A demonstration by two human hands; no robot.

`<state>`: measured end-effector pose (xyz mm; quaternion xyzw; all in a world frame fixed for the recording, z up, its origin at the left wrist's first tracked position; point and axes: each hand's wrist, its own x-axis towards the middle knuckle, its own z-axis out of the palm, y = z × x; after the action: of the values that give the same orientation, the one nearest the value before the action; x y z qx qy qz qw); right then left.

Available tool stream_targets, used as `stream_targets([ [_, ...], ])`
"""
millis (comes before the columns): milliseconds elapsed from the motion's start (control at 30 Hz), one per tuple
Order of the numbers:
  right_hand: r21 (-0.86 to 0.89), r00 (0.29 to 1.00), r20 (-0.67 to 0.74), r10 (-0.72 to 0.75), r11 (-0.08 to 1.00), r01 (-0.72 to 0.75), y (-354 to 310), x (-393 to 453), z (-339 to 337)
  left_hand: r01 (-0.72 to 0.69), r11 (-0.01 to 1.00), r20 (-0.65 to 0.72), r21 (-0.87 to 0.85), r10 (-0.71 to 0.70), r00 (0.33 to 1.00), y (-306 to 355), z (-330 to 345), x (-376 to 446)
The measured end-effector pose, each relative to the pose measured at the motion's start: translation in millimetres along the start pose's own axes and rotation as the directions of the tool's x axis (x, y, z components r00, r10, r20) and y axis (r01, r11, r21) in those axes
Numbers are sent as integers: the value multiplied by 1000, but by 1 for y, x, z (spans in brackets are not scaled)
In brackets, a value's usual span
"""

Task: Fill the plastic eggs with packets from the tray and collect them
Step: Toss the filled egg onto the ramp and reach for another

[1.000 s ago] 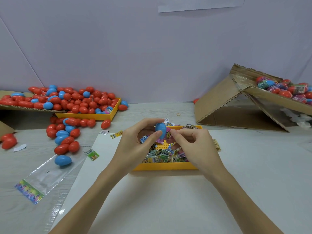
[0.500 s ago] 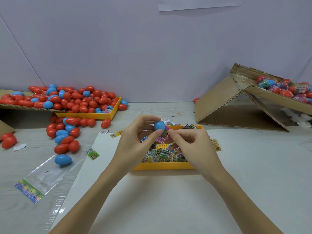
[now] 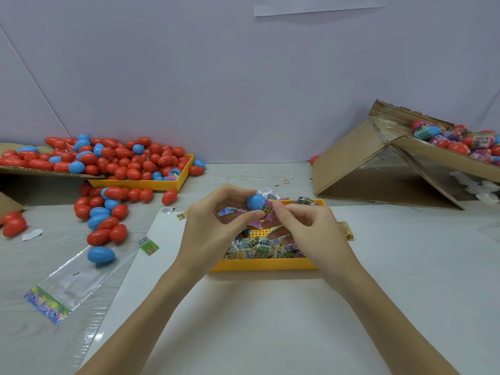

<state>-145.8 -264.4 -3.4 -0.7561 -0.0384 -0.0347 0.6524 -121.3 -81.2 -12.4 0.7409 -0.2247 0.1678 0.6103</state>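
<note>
Centrally, a blue egg (image 3: 255,201) is held above the far edge of the yellow tray (image 3: 263,264), pinched between the curled thumb and fingers of the left hand (image 3: 216,226). Its open end is turned toward three o'clock, where a pink packet (image 3: 268,211) is seen partly inside it. That packet is pinched by the thumb and forefinger of the right hand (image 3: 308,228), whose other fingers are curled under the palm. Both forearms are extended from six o'clock, converging over the tray, with the wrists raised off the bench (image 3: 405,266). More packets (image 3: 257,246) are heaped in the tray beneath the hands. At ten o'clock, red and blue eggs (image 3: 113,163) are piled in a second yellow tray and spilled onto the bench. At two o'clock, filled eggs (image 3: 457,139) are gathered in a tilted cardboard box (image 3: 351,158).
</note>
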Motion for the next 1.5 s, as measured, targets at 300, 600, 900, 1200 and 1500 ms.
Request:
stream_targets([
  [300, 555, 905, 281, 318, 715, -424, -8, -1, 0, -89, 993, 3, 72, 89, 996, 0, 1, -2],
  [600, 672, 804, 449, 390, 445, -592, -13, -1, 0, -229, 956, -38, 183, 240, 970, -1, -3, -1],
  [900, 687, 822, 440, 361, 454, -567, -13, 0, 0, -266, 944, -24, 195, 276, 961, -1, 0, -1],
  [1200, 579, 953, 232, 193, 760, -294, -3, 1, 0, -158, 980, 105, 119, 145, 984, -3, 2, -1],
  [1500, 345, 986, 149, 69, 931, -117, 1, 0, 0, -81, 995, 100, 64, 75, 992, -9, -8, 2],
])
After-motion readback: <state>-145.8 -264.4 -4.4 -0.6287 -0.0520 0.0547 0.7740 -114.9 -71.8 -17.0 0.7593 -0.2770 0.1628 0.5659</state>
